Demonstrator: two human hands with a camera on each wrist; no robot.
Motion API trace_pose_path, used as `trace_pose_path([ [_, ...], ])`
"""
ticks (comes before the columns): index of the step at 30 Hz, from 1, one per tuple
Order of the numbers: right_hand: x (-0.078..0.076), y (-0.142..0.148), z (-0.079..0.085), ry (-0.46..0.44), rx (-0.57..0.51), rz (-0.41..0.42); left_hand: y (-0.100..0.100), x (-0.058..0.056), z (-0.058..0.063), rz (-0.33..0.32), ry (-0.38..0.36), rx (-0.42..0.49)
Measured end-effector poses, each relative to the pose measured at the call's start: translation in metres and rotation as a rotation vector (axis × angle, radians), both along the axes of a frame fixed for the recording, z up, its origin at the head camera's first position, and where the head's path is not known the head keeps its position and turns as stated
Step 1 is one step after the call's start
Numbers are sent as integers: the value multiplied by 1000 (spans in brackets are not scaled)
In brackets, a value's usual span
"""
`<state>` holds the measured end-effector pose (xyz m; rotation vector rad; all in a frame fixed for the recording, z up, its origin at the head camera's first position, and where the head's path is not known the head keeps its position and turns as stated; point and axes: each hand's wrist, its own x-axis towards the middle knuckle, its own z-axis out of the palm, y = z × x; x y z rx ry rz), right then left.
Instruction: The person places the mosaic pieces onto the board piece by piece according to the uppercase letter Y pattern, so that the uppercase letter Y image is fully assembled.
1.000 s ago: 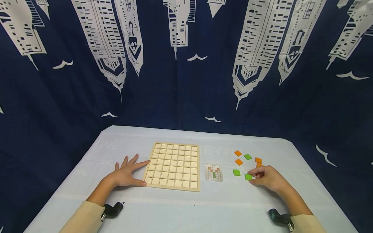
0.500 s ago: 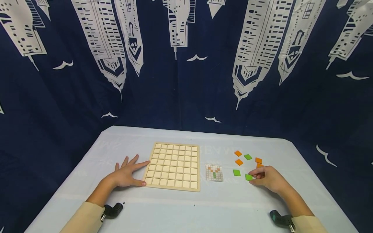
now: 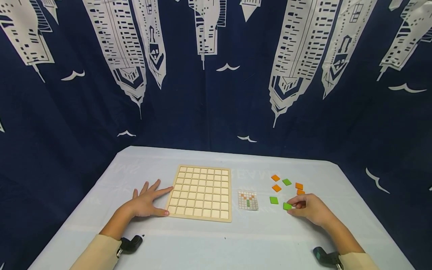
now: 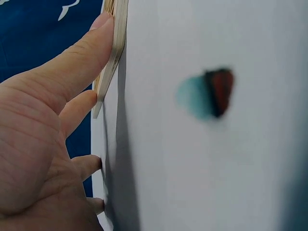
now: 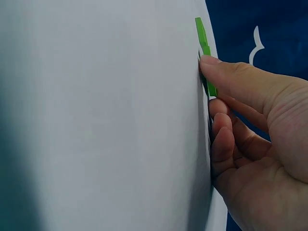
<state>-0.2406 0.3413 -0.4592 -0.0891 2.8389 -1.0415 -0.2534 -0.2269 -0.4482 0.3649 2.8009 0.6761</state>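
The tabletop is brightly and evenly lit in the head view, with soft shadows cast beside the hands. The wrist views are rendered greyer; one outer edge of each is darkened and blurred, and in the left a teal-and-reddish shape is thrown out of focus.

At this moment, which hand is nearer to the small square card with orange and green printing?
The right hand, pinching a square green tile right of the card. The left hand is farther, touching the pale wooden board from the left.
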Motion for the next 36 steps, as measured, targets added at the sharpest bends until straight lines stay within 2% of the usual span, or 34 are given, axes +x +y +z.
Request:
trace_pose_path([
  [20,6,-8,-2,72,-47,33,0,0,0,-2,1,7],
  [26,8,-12,-1,95,-52,20,0,0,-1,-1,0,4],
  [36,8,-21,2,132,-125,49,2,0,1,4,-5,-1],
])
